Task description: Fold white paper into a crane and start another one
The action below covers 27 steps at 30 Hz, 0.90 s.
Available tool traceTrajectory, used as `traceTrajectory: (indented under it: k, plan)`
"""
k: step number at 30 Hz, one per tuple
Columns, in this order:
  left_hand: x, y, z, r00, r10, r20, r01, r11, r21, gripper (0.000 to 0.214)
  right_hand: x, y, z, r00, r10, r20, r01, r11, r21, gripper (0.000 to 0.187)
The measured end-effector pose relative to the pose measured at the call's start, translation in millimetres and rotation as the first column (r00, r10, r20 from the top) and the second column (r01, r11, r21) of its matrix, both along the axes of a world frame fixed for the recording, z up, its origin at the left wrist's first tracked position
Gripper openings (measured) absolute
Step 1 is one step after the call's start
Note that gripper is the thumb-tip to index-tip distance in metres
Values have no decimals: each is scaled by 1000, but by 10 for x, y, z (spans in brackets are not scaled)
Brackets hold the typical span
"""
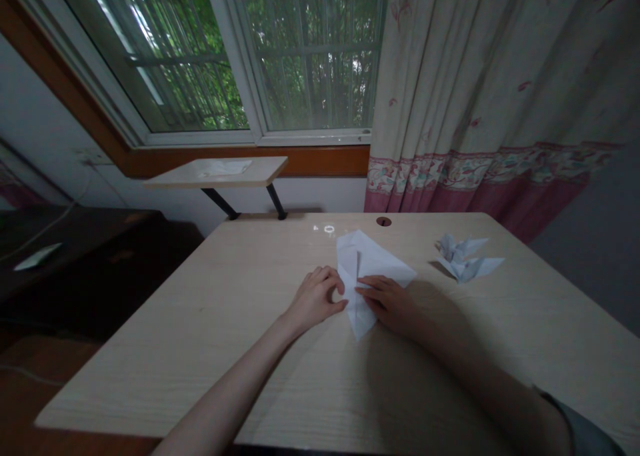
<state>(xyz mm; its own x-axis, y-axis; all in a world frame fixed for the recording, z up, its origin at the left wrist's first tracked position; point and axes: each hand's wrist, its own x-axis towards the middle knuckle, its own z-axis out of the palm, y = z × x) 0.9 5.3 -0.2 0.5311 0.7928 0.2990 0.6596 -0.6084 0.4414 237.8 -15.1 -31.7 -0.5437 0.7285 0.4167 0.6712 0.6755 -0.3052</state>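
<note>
A partly folded sheet of white paper [383, 259] lies on the table in front of me, one corner pointing toward me. A narrow folded flap runs down its left part. At the left edge of the paper is my left hand [315, 299], its fingers curved and the thumb and forefinger apart, with their tips touching that edge. My right hand [393, 306] rests over the right part of the sheet, palm down. Its fingers are stretched out across the paper toward the flap and cover some of it.
Folded white paper figures [465, 266] stand on the table [240, 323] to the right. At the back left is a raised shelf [260, 169] on black legs with white paper [225, 167] on it. A round cable hole [384, 222] lies near the back edge. A curtain [440, 109] hangs behind.
</note>
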Motion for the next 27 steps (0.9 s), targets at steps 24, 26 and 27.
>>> traceTrajectory:
  k: [24,26,27]
  plan:
    - [17,-75,49,985,-164,-49,159,983,-92,23,12,32,-46,1000,6,-11,-6,1000,-19,38]
    - [16,-70,39,985,-164,-49,159,982,-98,24,10,34,-53,1000,6,-15,-6,1000,-8,37]
    - [16,-68,33,985,-165,-48,160,982,-99,24,8,35,-54,1000,9,-14,-9,1000,-3,37]
